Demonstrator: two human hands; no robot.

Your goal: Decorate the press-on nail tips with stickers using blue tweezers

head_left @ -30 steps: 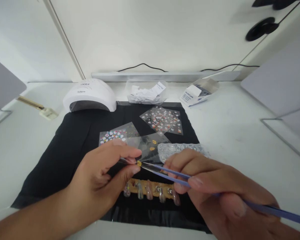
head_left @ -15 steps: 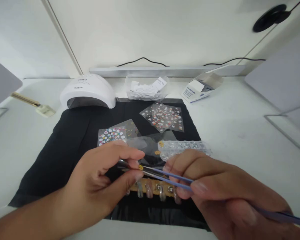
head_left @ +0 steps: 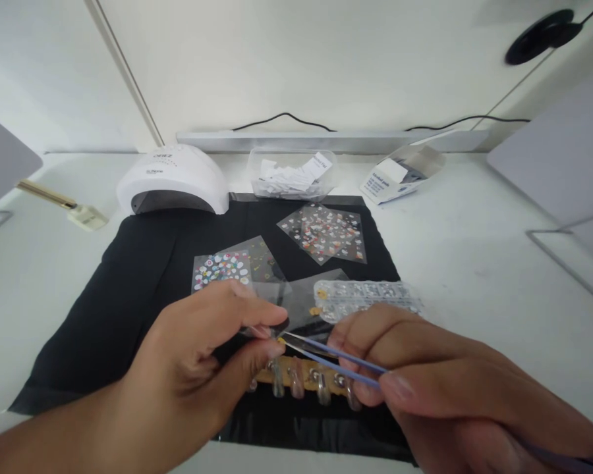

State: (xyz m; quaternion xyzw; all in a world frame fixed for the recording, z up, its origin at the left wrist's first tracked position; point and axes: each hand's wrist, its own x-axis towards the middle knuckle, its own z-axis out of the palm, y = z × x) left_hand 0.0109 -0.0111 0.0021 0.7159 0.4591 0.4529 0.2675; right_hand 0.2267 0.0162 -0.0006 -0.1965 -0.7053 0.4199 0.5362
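Note:
My left hand (head_left: 202,355) is bent with thumb and index finger curled toward each other. A tiny yellow piece (head_left: 281,340) sits at the thumb tip; its kind is too small to make out. My right hand (head_left: 420,368) grips purple-handled tweezers (head_left: 356,364), their slim metal points meeting the yellow piece. Below the tweezers, clear nail tips (head_left: 297,380) stand in a row on a tan strip (head_left: 286,370). Clear film (head_left: 296,296) lies behind my fingers. A rhinestone case (head_left: 370,291) sits beyond my right hand, partly hidden by it.
Sticker sheets (head_left: 222,268) lie on the black cloth (head_left: 148,263), with more patterned sheets (head_left: 331,230) farther back. Behind stand a white nail lamp (head_left: 172,174), a clear tub of packets (head_left: 291,174) and an alcohol pad box (head_left: 398,178). A cream-and-gold brush (head_left: 69,206) lies at left.
My left thumb and index finger have parted slightly, and the yellow piece sits lower at the thumb. The tweezers have shifted a little down with my right hand.

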